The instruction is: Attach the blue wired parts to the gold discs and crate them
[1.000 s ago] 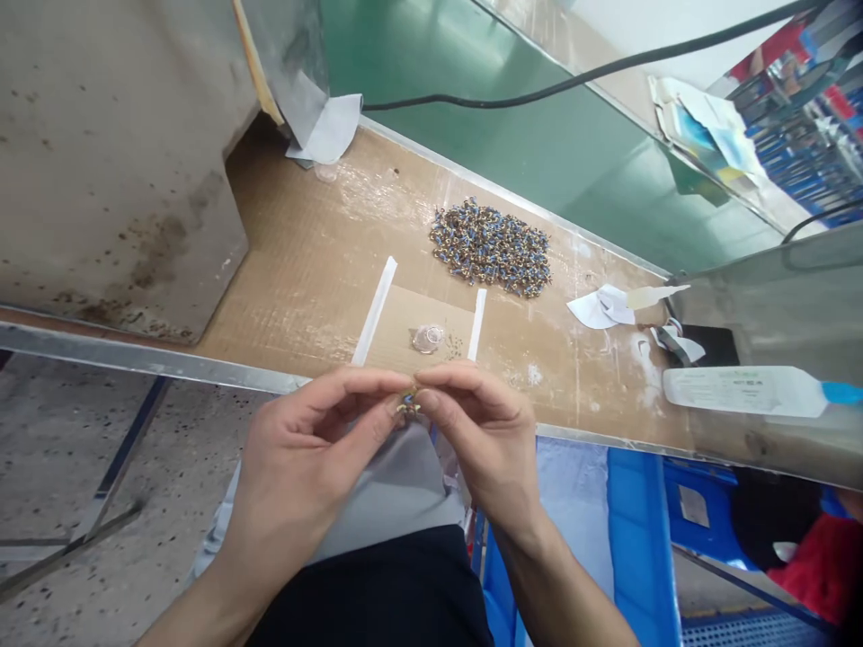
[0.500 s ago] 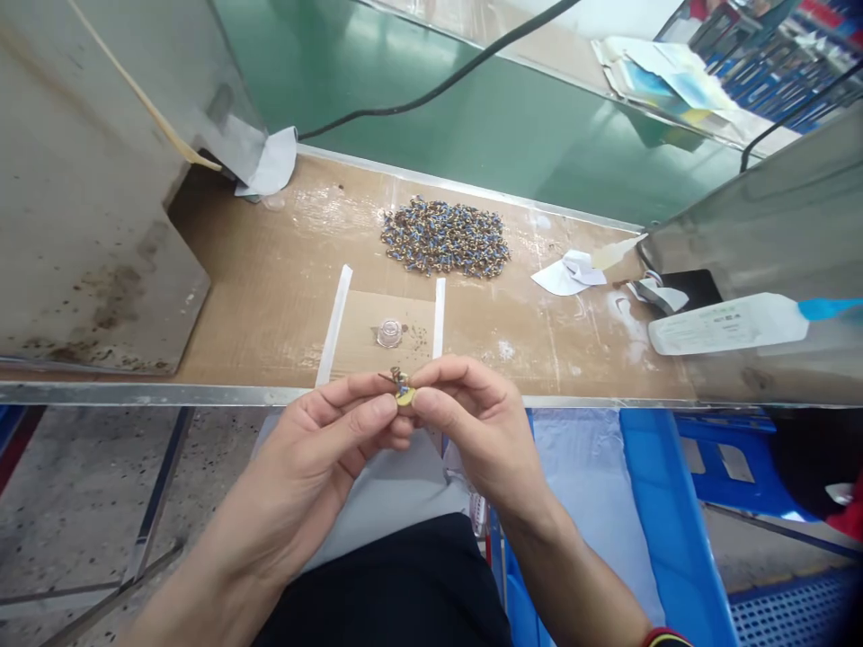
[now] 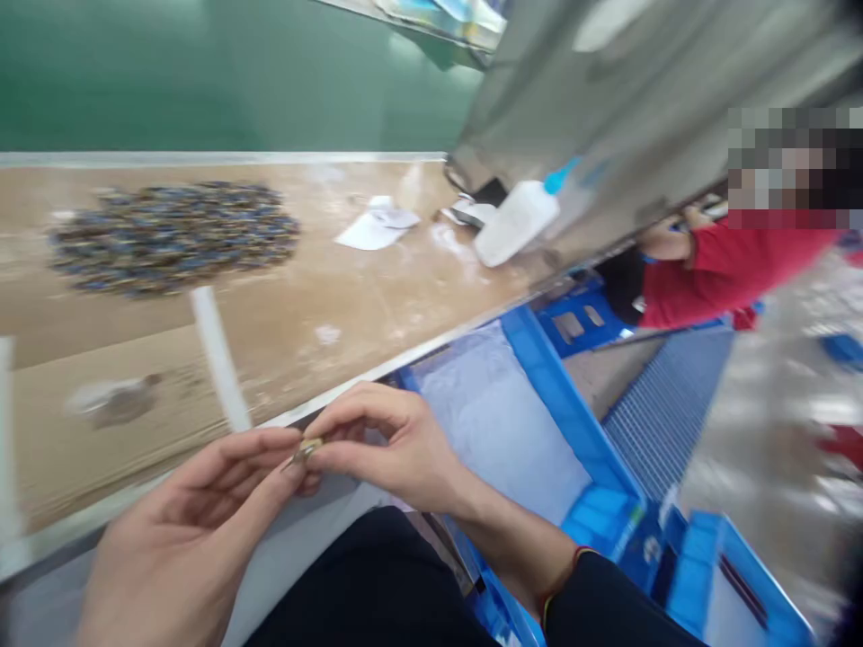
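Observation:
A tiny painted figurine with a yellowish base (image 3: 308,448) is pinched between the fingertips of both hands, just off the bench's front edge. My left hand (image 3: 192,521) grips its left side with thumb and forefinger. From the right, my right hand (image 3: 391,440) has the base between thumb and forefinger. Motion blur and fingers hide the figurine's detail. Behind the hands on the bench lies a wide pile of small blue, brown and gold pieces (image 3: 175,238). Left of my hands is a small clear dish (image 3: 118,401), smeared by blur, beside scattered specks.
White tape strips (image 3: 220,359) border a patch of cardboard. Crumpled white paper (image 3: 376,227) and a white bottle with a blue tip (image 3: 518,223) are on the bench's right. A blue crate (image 3: 570,395) stands below the edge. Another person in red (image 3: 715,270) is farther right.
The view has swung right, so the pile and dish now appear farther left, and the person in red has come into view. Both hands still hold the figurine, now turned differently.

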`<state>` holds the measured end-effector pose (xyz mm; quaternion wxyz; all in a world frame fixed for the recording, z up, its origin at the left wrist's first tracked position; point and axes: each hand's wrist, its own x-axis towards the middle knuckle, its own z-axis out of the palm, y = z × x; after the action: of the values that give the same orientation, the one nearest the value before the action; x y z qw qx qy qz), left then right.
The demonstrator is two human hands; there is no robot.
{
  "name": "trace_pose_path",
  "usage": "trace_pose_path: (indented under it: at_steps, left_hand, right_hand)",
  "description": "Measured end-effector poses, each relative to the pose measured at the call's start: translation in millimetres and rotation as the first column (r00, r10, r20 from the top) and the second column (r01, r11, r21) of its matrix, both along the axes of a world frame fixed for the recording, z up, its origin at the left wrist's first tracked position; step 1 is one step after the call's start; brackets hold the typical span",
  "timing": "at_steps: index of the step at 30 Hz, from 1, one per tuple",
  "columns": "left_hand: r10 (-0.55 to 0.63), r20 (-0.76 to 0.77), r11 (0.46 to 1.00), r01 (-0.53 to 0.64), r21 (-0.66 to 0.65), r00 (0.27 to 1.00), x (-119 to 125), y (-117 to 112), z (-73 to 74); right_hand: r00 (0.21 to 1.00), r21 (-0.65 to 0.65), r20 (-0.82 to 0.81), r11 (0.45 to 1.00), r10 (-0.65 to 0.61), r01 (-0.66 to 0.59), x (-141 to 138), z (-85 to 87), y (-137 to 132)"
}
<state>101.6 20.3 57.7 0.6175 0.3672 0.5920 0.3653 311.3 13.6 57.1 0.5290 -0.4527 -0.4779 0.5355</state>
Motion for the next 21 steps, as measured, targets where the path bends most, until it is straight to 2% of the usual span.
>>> trace_pose_path:
  at_steps: [3, 5, 7, 9, 11, 13, 15, 17, 21]
  left_hand:
    - [-0.124, 0.048, 0.991, 0.126, -0.04, 0.991, 29.1, 2.1, -16.0]
    - [-0.21, 0.083, 0.973, 0.217, -0.078, 0.974, 47.8, 1.7, -19.7]
    - [-0.289, 0.115, 0.946, 0.301, -0.117, 0.951, 61.4, -0.9, -19.0]
    - [-0.334, 0.126, 0.924, 0.351, -0.153, 0.934, 67.9, -5.0, -16.7]
    - [-0.345, 0.102, 0.917, 0.358, -0.176, 0.933, 67.1, -10.1, -15.3]
    - [-0.352, 0.063, 0.914, 0.357, -0.191, 0.934, 60.6, -15.1, -16.8]
    - [-0.359, 0.034, 0.912, 0.358, -0.202, 0.933, 50.8, -19.3, -20.9]
    - [-0.354, 0.021, 0.913, 0.35, -0.211, 0.935, 40.3, -22.5, -26.2]
    - [-0.323, -0.005, 0.921, 0.313, -0.23, 0.946, 24.1, -26.4, -34.6]
  right_hand:
    - [0.98, 0.093, 0.185, 0.994, -0.066, 0.05, 30.8, -8.0, -20.5]
    - [0.968, 0.095, 0.223, 0.99, -0.118, 0.099, 47.9, -17.9, -36.2]
    - [0.958, 0.007, 0.218, 0.982, -0.186, 0.189, 69.0, -35.0, -48.0]
    - [0.915, -0.172, 0.28, 0.923, -0.29, 0.345, 99.8, -59.8, -51.1]
    - [0.823, -0.326, 0.437, 0.789, -0.363, 0.521, 140.0, -89.3, -43.4]
    - [0.761, -0.371, 0.535, 0.707, -0.367, 0.602, 182.5, -119.0, -27.7]
    - [0.734, -0.418, 0.603, 0.659, -0.313, 0.625, 218.2, -145.1, -8.3]
    - [0.718, -0.462, 0.653, 0.624, -0.242, 0.631, 241.9, -166.1, 10.9]
    - [0.694, -0.51, 0.71, 0.59, -0.121, 0.625, 258.8, -194.4, 41.8]
